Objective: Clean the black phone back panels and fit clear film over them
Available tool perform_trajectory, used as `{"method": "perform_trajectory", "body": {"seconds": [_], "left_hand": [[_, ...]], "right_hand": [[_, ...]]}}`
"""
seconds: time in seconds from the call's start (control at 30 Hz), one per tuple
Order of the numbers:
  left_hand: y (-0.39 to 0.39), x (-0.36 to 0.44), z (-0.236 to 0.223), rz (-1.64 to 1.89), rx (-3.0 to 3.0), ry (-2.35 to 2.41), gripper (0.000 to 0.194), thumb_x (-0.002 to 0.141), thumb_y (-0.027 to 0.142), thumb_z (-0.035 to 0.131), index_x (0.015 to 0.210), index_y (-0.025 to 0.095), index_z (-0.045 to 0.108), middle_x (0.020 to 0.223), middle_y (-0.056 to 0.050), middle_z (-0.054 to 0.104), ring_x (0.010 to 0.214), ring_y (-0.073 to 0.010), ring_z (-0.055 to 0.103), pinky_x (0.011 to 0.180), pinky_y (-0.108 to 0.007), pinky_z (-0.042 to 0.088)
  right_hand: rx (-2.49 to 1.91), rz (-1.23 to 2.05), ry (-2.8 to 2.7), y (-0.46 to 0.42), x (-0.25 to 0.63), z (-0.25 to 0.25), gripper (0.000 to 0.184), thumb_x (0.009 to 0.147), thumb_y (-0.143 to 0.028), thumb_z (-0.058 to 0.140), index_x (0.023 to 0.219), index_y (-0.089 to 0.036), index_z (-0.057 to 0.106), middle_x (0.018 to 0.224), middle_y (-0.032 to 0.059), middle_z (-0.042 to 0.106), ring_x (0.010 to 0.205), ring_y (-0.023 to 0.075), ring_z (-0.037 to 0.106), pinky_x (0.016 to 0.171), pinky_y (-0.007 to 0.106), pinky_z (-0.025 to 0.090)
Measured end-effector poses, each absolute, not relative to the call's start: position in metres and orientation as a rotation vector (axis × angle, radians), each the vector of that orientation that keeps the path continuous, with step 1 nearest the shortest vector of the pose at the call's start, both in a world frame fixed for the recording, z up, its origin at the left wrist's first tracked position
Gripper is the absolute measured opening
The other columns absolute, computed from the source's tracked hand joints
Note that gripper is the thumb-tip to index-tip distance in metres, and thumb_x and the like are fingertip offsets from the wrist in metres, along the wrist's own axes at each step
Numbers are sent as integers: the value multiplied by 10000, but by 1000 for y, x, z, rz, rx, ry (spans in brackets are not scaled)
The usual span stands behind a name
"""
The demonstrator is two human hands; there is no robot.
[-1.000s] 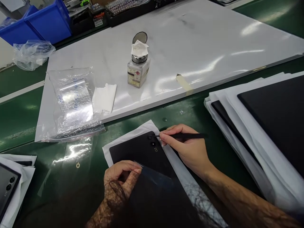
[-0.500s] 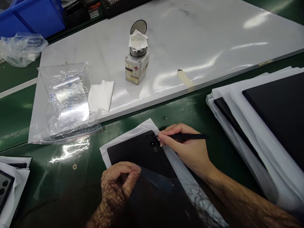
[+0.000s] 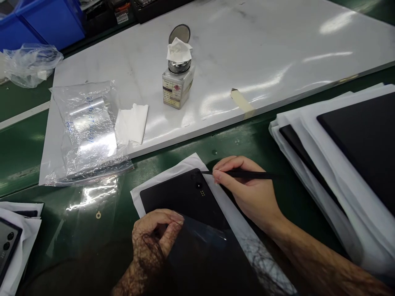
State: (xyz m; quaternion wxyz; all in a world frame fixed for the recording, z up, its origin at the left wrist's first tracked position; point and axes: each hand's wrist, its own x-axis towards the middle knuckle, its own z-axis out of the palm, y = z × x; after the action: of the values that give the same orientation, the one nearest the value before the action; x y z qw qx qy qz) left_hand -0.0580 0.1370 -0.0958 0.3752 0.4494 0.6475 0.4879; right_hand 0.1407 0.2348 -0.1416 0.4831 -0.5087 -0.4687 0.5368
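A black tablet back panel [image 3: 173, 191] with a round camera hole and small gold dots near its top right corner lies on a white sheet [image 3: 188, 161]. My left hand [image 3: 156, 234] pinches the edge of a clear film [image 3: 205, 232] partly lifted over the panel. In my right hand [image 3: 247, 187] is a pair of black tweezers [image 3: 247, 174], held like a pen. Their tip reaches left to the panel's corner by the camera area; whether it touches, or grips anything, I cannot tell.
On the white board stand a pump bottle [image 3: 177, 88] with tissue on top, a zip bag [image 3: 89, 127] and a folded wipe [image 3: 132, 123]. Stacked panels [image 3: 364, 127] with white sheets lie right; another device [image 3: 9, 246] lies left. A small ring [image 3: 98, 215] rests on the green table.
My right hand and the tweezers have drawn back slightly to the right, away from the camera area. My left hand keeps its pinch on the film.
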Motion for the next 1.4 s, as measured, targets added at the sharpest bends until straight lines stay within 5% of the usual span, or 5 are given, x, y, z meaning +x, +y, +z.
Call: {"method": "perform_trajectory", "body": {"seconds": [0.23,0.5,0.77,1.2,1.4], "left_hand": [[135,-60,-103,1328,1158,1695,93,679,158,654,613,208,695,633,-16,722,554,-190,670,452,-219,532],[134,-63,-107,1374,1136,1714,75,660,185,670,597,215,696,620,-6,718,558,-184,657,448,-216,521],[134,-61,-107,1395,1125,1699,59,664,192,688,612,220,695,630,-2,720,573,-199,661,473,-243,534],[135,-59,-106,1304,1176,1699,58,667,197,684,614,215,701,635,-26,729,557,-212,683,450,-246,544],[137,-58,-102,1269,1288,1704,70,682,186,670,630,222,699,628,-9,735,555,-184,686,461,-211,539]], "right_hand": [[-921,1781,-1243,233,165,-132,349,782,-447,1105,738,-267,809,788,16,800,594,168,722,522,283,604],[-749,1852,-1408,225,166,-148,247,859,-353,1040,778,-261,826,794,28,808,684,174,726,577,274,593],[-742,2042,-1163,216,163,-149,280,839,-279,1045,782,-231,775,819,13,806,544,144,702,470,260,599],[-1229,1467,-1120,229,149,-136,476,691,-504,1138,665,-248,737,703,-12,776,527,141,695,548,283,626],[-1254,1472,-1136,230,144,-135,478,651,-504,1150,637,-252,744,682,-2,773,539,163,697,557,311,617]]}}
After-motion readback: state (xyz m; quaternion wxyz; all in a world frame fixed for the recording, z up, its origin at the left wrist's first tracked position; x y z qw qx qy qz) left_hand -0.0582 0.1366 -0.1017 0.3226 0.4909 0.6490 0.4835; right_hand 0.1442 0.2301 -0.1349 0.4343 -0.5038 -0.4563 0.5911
